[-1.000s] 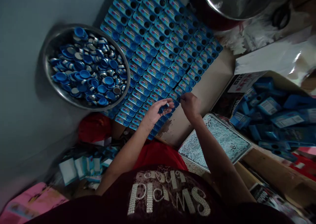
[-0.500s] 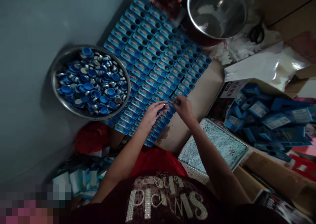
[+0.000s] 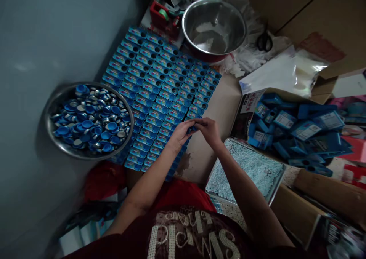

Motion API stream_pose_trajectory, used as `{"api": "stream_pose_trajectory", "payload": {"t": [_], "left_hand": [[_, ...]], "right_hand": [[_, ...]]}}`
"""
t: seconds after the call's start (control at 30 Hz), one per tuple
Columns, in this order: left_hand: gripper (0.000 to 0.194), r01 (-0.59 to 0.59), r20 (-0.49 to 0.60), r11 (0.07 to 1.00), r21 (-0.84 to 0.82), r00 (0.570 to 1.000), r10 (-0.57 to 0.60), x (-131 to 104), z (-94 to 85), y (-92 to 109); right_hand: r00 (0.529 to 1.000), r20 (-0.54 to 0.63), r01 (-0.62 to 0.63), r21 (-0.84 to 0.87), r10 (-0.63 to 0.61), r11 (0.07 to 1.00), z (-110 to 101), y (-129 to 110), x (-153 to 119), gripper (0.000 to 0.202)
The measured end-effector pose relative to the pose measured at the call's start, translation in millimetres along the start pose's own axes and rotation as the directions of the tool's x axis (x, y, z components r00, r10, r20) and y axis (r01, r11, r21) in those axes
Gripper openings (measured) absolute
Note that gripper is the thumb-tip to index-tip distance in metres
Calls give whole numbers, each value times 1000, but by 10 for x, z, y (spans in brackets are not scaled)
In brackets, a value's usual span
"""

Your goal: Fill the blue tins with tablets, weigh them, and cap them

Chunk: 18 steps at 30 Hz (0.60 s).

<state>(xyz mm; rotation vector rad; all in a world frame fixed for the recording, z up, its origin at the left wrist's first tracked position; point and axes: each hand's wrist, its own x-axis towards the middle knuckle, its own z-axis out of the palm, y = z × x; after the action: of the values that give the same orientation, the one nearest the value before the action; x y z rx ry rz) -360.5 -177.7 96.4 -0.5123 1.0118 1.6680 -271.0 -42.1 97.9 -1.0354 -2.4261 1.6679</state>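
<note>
My left hand (image 3: 179, 135) is closed round a small blue cap (image 3: 190, 130), mostly hidden by the fingers. Meeting it from the right, my right hand (image 3: 208, 130) has its fingers pinched at the same cap; whether it also holds a smaller piece cannot be seen. Both hands are over the near right edge of a block of blue printed boxes (image 3: 154, 89) laid in tight rows. Boxes in the far rows show dark round holes, while many nearer ones show blue rounds there. Left of them, a steel bowl (image 3: 132, 127) is heaped with blue and silver caps (image 3: 87, 123).
A metal tray (image 3: 208, 187) of pale blue bits lies by my right forearm. Beyond it stands a carton (image 3: 251, 97) full of blue packs (image 3: 303, 129). Farther back are a deep steel bowl (image 3: 185, 23), scissors (image 3: 264, 42), clear plastic bags and a red tape dispenser (image 3: 160, 15).
My right hand has come over to my left hand, and their fingertips now meet at the cap. The view has shifted, so more of the far end shows.
</note>
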Motion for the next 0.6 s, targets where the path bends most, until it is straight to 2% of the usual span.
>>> {"api": "stream_pose_trajectory", "payload": {"t": [0.13, 0.27, 0.33, 0.5, 0.6], "left_hand": [[16, 6, 39, 1000, -19, 999, -5, 96, 13, 54], [19, 36, 49, 999, -7, 998, -35, 220, 29, 110], [20, 61, 56, 998, -14, 997, -60, 273, 59, 150], [13, 63, -47, 996, -64, 997, -66, 363, 188, 292], [17, 50, -50, 998, -48, 997, -52, 409, 305, 406]], "right_hand": [[995, -84, -55, -12, 54, 998, -97, -111, 96, 21], [988, -150, 5, -131, -24, 991, -59, -202, 167, 24], [980, -195, 4, -135, -31, 991, -37, -205, 212, 25], [971, -207, -102, 86, 118, 991, -68, -103, 360, 27], [973, -173, -129, 139, 152, 982, -151, -19, 501, 31]]}}
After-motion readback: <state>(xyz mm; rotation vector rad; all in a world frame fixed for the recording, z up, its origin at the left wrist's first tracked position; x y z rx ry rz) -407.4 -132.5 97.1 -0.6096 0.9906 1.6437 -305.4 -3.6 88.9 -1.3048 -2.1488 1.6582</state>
